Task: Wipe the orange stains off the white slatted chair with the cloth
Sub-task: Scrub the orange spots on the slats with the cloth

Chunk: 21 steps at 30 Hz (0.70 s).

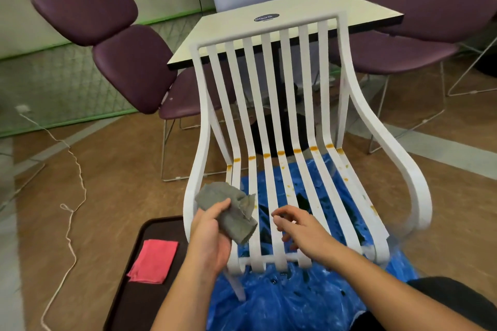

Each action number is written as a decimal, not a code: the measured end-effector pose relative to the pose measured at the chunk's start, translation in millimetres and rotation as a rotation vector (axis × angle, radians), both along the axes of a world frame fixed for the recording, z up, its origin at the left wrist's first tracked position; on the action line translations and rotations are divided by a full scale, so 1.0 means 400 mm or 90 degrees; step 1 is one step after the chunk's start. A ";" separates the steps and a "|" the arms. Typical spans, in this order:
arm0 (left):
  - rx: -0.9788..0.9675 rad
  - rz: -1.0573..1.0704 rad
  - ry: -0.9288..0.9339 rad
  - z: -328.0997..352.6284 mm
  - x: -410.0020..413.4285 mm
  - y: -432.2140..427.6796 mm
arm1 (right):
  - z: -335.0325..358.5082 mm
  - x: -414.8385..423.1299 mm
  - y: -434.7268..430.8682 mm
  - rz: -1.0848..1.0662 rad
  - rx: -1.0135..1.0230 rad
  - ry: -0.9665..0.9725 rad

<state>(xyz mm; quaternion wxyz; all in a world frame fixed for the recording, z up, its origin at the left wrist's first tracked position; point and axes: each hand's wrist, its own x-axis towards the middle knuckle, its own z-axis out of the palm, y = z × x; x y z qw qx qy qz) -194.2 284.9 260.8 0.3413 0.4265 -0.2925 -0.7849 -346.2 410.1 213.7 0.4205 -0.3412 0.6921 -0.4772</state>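
Two hands over one white chair [271, 105]

One grey cloth [231, 212] is gripped by the left hand [209, 234]; the right hand [298, 228], fingers loosely spread, is held empty. Eight orange stains [281, 153] are counted far along the seat bend.

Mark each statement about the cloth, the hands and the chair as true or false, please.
1. The left hand holds the grey cloth. True.
2. The right hand holds the pink cloth. False: it is empty, and the pink cloth lies on the dark tray.
3. Orange stains run along the bend of the white chair. True.
4. Blue plastic sheet covers the table. False: it lies under the chair.
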 end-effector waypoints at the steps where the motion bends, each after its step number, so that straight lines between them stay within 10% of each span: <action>1: -0.021 0.008 -0.021 -0.006 -0.006 -0.015 | -0.009 -0.010 -0.013 0.020 0.038 0.052; 14: -0.215 -0.116 -0.223 -0.019 -0.030 -0.100 | -0.109 -0.018 -0.161 0.192 0.349 0.335; 21: -0.384 0.210 -0.152 0.105 0.021 -0.270 | -0.126 -0.015 -0.182 0.198 0.360 0.292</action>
